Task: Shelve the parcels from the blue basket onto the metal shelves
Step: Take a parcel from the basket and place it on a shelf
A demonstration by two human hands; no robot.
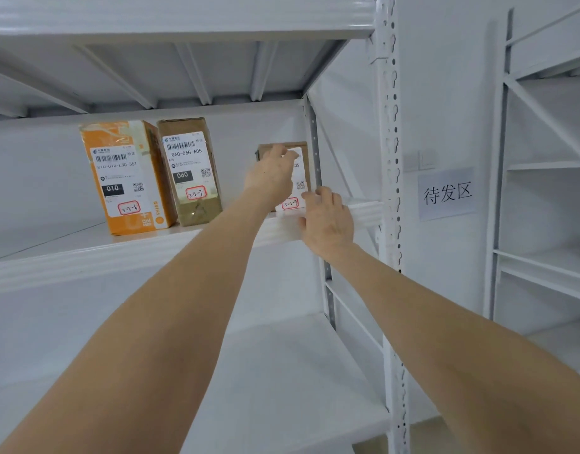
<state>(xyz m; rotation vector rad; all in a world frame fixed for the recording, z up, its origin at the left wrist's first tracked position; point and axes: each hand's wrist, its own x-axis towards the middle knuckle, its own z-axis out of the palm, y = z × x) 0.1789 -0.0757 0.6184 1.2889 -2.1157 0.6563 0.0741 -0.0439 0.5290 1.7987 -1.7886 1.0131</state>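
A small brown parcel (300, 174) with a white label stands upright at the right end of the metal shelf (85, 257), close to the rear corner post. My left hand (270, 178) covers its front, fingers curled over its top edge. My right hand (327, 221) is at the shelf's front lip, its fingertips touching the parcel's lower right corner. To the left on the same shelf stand an orange parcel (125, 178) marked 010 and a taller brown parcel (190, 172) marked 060. The blue basket is out of view.
A white perforated upright (393, 191) bounds the shelf on the right. Another shelf board (282, 371) lies below and one (183, 18) above. A paper sign (447, 193) hangs on the wall, and a second white rack (544, 257) stands at far right.
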